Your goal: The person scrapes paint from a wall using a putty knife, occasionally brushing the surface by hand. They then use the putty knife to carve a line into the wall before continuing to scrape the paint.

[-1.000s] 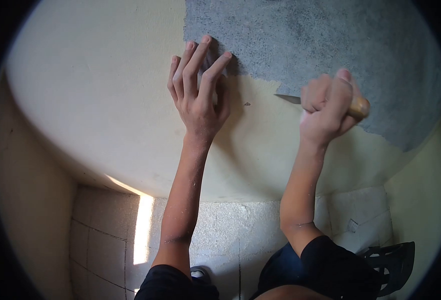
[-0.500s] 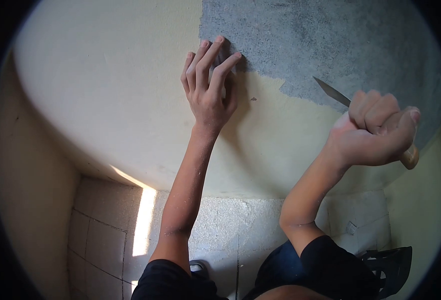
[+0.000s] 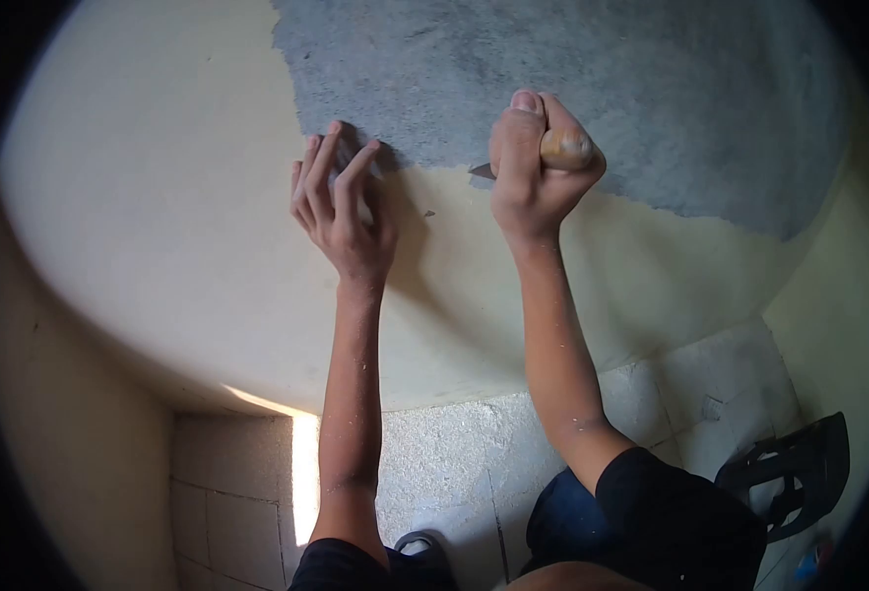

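Observation:
The wall has cream paint (image 3: 198,197) and a grey bare area (image 3: 651,108) with a ragged lower edge. My right hand (image 3: 543,172) is wrapped round the wooden handle (image 3: 566,149) of a knife-like tool. Its pointed metal blade (image 3: 483,171) shows left of the fist, at the edge between grey and cream. My left hand (image 3: 351,217) rests on the wall at the left part of that edge, fingers bent and spread. Between it and the wall something pale may lie, too hidden to make out.
Below the wall is a tiled floor (image 3: 444,463) with a bright strip of sunlight (image 3: 304,473). A dark plastic chair or stool (image 3: 799,473) stands at the lower right. A slippered foot (image 3: 417,544) shows at the bottom. Side walls flank both sides.
My right hand has swung left with the tool, bringing the blade to the paint edge near my left hand. The view has shifted, and my left hand appears further left and lower.

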The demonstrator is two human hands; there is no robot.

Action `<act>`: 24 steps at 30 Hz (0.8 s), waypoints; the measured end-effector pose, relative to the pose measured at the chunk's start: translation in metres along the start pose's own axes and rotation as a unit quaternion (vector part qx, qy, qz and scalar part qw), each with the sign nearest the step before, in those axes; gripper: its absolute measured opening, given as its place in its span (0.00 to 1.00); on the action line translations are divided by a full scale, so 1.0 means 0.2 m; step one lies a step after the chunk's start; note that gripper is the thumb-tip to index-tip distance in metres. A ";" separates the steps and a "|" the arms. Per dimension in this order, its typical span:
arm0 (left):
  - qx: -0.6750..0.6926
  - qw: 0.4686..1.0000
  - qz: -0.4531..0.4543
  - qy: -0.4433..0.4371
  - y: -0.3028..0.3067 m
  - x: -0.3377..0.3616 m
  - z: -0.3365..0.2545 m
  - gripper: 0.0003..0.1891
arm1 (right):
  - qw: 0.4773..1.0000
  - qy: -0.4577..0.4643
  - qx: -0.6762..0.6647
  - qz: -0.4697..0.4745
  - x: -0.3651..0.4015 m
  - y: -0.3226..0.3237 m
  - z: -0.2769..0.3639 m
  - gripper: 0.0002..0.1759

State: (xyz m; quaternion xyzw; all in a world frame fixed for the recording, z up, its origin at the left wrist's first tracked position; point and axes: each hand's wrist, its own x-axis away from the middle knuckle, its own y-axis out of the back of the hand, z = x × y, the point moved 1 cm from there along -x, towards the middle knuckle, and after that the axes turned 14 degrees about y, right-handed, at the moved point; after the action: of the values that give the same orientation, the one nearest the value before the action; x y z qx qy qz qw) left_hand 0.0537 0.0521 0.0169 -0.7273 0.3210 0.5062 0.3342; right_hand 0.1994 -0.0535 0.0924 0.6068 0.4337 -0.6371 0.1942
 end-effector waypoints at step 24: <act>-0.012 1.000 0.003 -0.022 0.00 0.00 -0.02 0.22 | 0.987 0.045 -0.153 0.027 -0.01 0.10 0.19 0.22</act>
State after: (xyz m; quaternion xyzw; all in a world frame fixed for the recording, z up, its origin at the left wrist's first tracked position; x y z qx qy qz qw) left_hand 0.0553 0.0493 0.0173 -0.7192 0.3092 0.5268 0.3311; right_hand 0.1930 -0.0945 0.0842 0.6094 0.5177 -0.5301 0.2821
